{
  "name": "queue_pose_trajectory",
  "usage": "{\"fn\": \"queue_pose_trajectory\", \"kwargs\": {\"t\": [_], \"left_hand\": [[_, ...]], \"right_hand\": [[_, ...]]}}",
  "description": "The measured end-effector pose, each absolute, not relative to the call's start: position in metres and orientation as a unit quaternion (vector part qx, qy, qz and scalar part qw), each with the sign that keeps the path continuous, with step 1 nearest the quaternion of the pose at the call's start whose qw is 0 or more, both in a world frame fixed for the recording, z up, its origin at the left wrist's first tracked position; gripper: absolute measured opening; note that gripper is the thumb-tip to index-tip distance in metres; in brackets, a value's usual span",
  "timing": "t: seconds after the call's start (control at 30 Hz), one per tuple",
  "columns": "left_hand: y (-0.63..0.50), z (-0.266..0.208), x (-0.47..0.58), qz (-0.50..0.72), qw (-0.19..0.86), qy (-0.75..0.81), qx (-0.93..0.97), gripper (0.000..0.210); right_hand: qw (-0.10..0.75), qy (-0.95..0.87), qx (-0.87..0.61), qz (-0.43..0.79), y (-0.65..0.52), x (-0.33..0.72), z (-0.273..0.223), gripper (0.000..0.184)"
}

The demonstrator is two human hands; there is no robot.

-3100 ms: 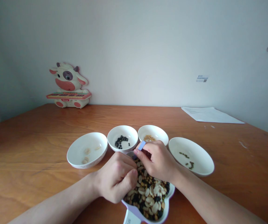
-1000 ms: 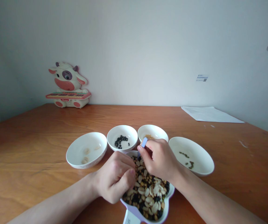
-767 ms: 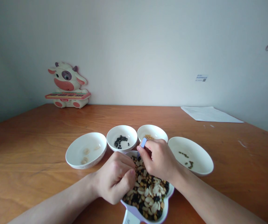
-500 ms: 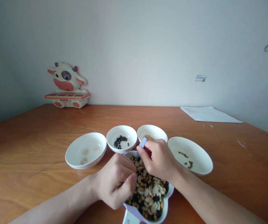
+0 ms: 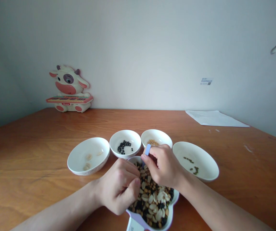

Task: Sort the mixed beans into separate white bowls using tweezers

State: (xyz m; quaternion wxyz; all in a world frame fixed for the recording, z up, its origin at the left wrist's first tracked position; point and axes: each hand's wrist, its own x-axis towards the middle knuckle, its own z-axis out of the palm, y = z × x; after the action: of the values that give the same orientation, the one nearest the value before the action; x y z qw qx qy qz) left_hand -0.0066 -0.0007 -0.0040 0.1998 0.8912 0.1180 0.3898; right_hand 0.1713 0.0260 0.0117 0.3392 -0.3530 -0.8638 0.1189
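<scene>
A white, purple-edged tray with scalloped sides (image 5: pixel 176 196) holds a mix of peanut halves, black beans and small yellow and green beans. My left hand (image 5: pixel 121 186) is closed in a fist over the tray's left side; the inside of its fingers is hidden. Above the tray's far end, my right hand (image 5: pixel 165 165) pinches a slim, flat purple tool (image 5: pixel 147 149). The tool's upper end sticks up past the fingers, and its lower end reaches down to the mix, mostly hidden.
Beyond the tray, white bowls stand in an arc: one with pale peanut pieces (image 5: pixel 74 152), one with black beans (image 5: pixel 113 138), one with yellow beans (image 5: pixel 160 134) and one with green beans (image 5: pixel 210 165). A cow toy keyboard (image 5: pixel 70 88) and white paper (image 5: pixel 216 118) lie farther back.
My right hand and the purple tool have shifted very slightly, with a bit more of the yellow beans showing. The left fist stays in place.
</scene>
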Motion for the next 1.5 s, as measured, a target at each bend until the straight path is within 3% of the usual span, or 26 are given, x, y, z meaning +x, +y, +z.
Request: {"fn": "queue_pose_trajectory", "kwargs": {"t": [0.43,1.0,1.33,1.5], "left_hand": [[0.0003,-0.0047,-0.0077,0.396,0.211,0.111,0.887,0.053],[-0.0006,-0.0042,-0.0071,0.405,0.210,0.114,0.883,0.055],[-0.0003,-0.0034,-0.0074,0.399,0.214,0.110,0.885,0.053],[-0.0016,-0.0035,-0.0077,0.392,0.212,0.116,0.887,0.052]], "right_hand": [[0.355,-0.883,-0.258,0.168,0.0280,0.1723,0.0092,0.027],[0.317,-0.892,-0.264,0.183,0.0271,0.1719,0.0069,0.027],[0.364,-0.875,-0.276,0.160,0.0237,0.1713,0.0121,0.027],[0.341,-0.881,-0.289,0.157,0.0249,0.1713,0.0113,0.027]]}}
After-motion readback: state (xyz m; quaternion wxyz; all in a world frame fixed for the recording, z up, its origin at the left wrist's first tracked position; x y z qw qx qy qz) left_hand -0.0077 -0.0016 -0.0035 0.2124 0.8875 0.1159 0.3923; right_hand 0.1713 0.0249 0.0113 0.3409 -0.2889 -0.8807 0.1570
